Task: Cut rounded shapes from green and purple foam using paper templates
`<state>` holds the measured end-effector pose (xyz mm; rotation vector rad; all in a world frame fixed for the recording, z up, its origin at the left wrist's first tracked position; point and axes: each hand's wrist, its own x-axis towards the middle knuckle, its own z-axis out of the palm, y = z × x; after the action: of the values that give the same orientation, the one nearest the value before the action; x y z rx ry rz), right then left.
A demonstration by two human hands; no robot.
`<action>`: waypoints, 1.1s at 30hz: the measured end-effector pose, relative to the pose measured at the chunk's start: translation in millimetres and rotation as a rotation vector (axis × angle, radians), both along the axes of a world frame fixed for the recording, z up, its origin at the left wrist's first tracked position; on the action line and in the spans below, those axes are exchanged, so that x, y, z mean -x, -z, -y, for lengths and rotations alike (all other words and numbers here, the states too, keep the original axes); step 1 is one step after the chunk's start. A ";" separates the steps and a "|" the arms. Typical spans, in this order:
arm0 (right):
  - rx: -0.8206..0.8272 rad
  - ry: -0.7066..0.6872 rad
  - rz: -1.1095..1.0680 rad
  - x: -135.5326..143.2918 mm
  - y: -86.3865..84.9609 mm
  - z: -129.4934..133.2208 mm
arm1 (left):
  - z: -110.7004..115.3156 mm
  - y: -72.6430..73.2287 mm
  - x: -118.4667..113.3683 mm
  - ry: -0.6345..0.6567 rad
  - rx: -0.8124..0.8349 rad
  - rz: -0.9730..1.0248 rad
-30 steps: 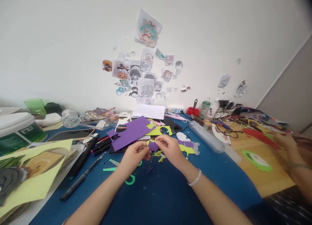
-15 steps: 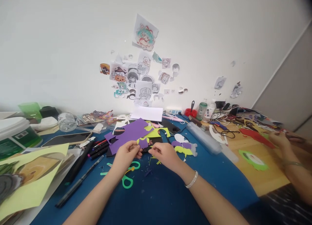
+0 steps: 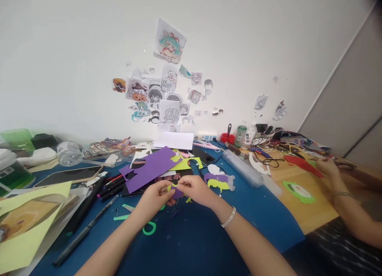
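Observation:
Between my two hands is a small purple and yellow-green paper cutout. My left hand pinches its left side, and the fingers of my right hand close on its upper right edge, partly hiding it. Below my left wrist lie green-handled scissors, partly covered by the forearm. Behind the hands a purple sheet with cut-out holes rests over a black item with red lettering and a yellow-green sheet. To the right are more purple, white and yellow-green cut pieces.
Black pens and a phone lie at left, near yellow paper. A clear plastic roll and bottles stand or lie at right. A co-worker's hand is at the far right by red paper.
My right hand has moved left to meet the cutout, which is now gripped from both sides. The whole view has shifted slightly, with things appearing further left.

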<state>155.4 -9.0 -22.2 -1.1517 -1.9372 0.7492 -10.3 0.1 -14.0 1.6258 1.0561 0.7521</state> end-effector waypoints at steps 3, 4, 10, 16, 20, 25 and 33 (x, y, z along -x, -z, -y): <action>0.021 -0.004 -0.023 -0.8 1.4 -2.3 | 0.5 2.6 -3.8 0.010 0.006 0.081; 0.028 0.008 -0.033 -1.2 2.3 -3.5 | -0.1 4.8 -4.9 0.021 0.004 0.130; 0.042 0.068 -0.087 -2.0 8.9 -9.1 | -3.8 16.9 -4.8 0.166 -0.096 0.107; -0.100 0.067 0.074 -8.5 2.8 -6.4 | -3.0 13.5 -4.8 0.104 -0.108 -0.031; -0.266 0.400 0.318 -51.1 4.6 5.3 | -4.1 10.0 -4.0 -0.014 -0.125 -0.053; -0.318 0.652 0.571 -113.9 28.1 34.1 | -3.7 9.5 -3.9 -0.029 -0.117 -0.101; -0.483 0.548 0.764 -124.4 44.6 38.1 | -4.4 11.8 -5.5 -0.009 -0.092 -0.110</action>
<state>279.8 -47.2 -66.8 -1.6717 -2.0370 -0.5050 -4.8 4.6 -25.8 1.7590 1.1207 0.7336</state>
